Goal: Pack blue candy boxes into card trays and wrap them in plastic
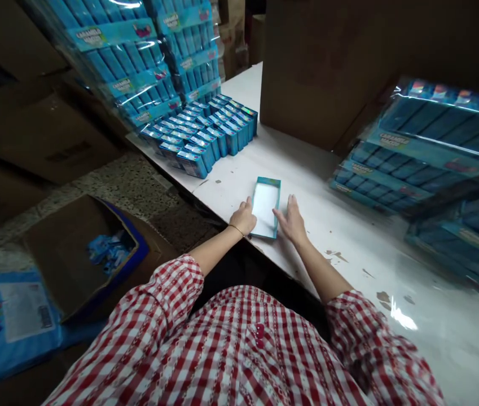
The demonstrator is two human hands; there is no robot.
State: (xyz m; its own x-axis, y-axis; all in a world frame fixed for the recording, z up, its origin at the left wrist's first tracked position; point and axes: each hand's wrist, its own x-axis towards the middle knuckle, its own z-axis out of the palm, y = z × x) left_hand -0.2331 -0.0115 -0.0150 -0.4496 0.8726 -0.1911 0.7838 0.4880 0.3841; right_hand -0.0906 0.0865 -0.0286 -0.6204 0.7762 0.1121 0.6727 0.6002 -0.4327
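Note:
A shallow blue-rimmed cardboard tray (266, 208) with a bare white inside lies flat on the white table, close to its near edge. At its left wall is my left hand (243, 217), with the fingers bent and closed on the edge; a thin bracelet circles that wrist. My right hand (292, 221) is beside the right wall, fingers stretched out and the thumb spread toward the rim. The thumb tip meets or overlaps that wall; I cannot tell how firmly it presses. Beyond the tray, rows of small blue boxes (205, 138) stand upright close together.
Tall stacks of wrapped blue display packs (137, 62) rise at the back left. More wrapped packs (408, 152) stand on the right. A large brown carton (307, 73) blocks the back. Below left, an open carton (65, 265) holds blue packets, beside a blue printed bag (11, 327).

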